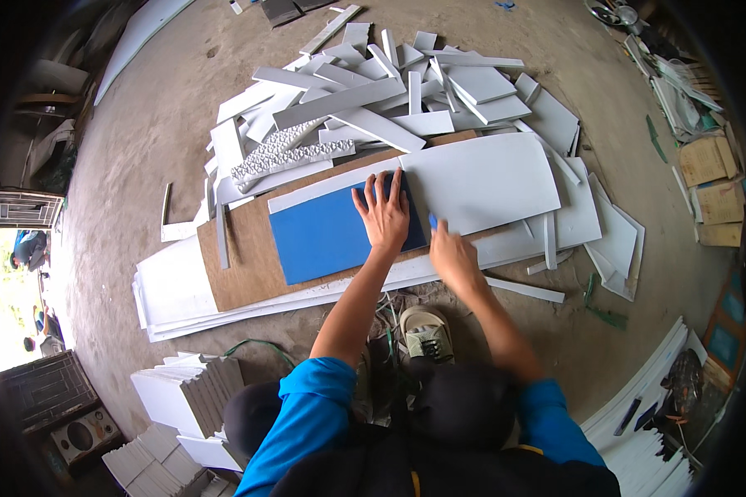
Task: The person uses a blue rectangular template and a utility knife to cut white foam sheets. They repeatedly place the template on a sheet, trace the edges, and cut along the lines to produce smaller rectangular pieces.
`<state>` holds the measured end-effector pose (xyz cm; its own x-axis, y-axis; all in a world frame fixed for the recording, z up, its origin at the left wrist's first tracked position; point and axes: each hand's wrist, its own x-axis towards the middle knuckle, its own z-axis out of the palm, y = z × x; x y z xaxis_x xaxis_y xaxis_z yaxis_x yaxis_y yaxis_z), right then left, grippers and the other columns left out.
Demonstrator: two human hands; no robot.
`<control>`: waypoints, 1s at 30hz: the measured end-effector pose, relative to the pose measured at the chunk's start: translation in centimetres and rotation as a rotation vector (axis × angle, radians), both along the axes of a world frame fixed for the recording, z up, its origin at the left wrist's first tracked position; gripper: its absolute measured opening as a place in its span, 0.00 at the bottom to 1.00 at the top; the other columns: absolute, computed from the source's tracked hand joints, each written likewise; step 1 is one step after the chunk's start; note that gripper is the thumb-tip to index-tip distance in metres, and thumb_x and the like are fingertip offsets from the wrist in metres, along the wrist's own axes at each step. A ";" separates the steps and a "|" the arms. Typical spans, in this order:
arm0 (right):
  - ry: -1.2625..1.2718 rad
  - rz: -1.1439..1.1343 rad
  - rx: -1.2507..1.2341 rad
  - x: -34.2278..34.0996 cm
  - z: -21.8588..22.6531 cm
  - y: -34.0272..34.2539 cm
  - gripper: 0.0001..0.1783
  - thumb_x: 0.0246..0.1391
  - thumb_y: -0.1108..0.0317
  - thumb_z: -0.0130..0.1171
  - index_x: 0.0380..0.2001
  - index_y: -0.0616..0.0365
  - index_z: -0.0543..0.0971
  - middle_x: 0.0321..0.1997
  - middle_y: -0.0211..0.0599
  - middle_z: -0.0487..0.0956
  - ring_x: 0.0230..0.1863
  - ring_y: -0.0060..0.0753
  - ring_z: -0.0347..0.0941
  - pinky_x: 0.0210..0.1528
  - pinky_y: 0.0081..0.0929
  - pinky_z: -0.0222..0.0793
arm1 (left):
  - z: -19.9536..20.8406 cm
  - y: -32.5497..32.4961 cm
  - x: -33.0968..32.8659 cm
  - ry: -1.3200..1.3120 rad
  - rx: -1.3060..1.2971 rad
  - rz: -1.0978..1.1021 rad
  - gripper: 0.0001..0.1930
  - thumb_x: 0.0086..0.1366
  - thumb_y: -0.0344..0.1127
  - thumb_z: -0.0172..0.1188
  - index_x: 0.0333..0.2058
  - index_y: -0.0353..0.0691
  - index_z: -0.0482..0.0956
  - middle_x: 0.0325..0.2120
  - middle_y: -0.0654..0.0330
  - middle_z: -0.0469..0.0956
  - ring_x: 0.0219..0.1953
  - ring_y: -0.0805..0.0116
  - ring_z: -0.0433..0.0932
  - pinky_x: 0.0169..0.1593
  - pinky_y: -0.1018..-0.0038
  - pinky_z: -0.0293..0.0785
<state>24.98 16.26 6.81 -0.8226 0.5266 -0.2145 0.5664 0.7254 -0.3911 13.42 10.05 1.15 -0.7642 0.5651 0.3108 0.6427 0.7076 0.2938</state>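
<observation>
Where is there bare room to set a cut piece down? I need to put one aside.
Bare concrete floor lies left of the pile of white offcut strips, and again right of the large white panel. It is crowded behind the blue sheet, where the left hand presses and the right hand works.

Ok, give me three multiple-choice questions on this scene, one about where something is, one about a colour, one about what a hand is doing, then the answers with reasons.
1. Where does the blue panel lie?
A. on a brown board over white sheets
B. leaning on a wall
C. on a chair

2. What colour are the scrap strips heaped behind it?
A. red
B. white
C. black

3. How is the left hand?
A. clenched in a fist
B. raised in the air
C. spread flat on the panel

Answers: 1 A, the brown board shows around the panel's edges. 2 B, the heap is white throughout. 3 C, fingers are splayed, palm down; the right hand holds something small and blue at the panel's edge.
</observation>
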 end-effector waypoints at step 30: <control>-0.066 -0.007 -0.029 4.8 -4.5 -3.0 0.13 0.48 0.72 0.43 0.38 0.66 0.62 0.18 0.51 0.75 0.23 0.51 0.74 0.23 0.39 0.71 | -0.6 0.4 0.5 0.010 0.017 -0.019 0.22 0.58 0.40 0.45 0.54 0.56 0.60 0.50 0.62 0.60 0.56 0.62 0.54 0.59 0.52 0.36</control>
